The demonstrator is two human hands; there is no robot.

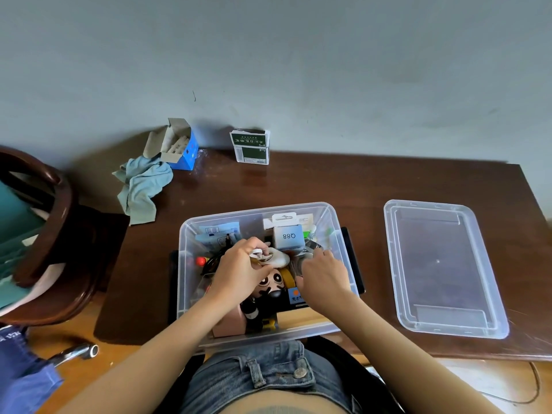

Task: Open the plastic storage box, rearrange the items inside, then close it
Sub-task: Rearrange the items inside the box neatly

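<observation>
At the near desk edge sits the clear plastic storage box (pixel 331 231), open and crammed. I see my left hand (pixel 239 268) curled around a small white soft item (pixel 279 258); it looks light and squashy. Whether my right hand (pixel 324 274) grips anything I cannot tell. The thin, bendy transparent lid (pixel 442 267) lies well right; I'd lift it by its rims.

Soft, dim daylight (edges bowed)
</observation>
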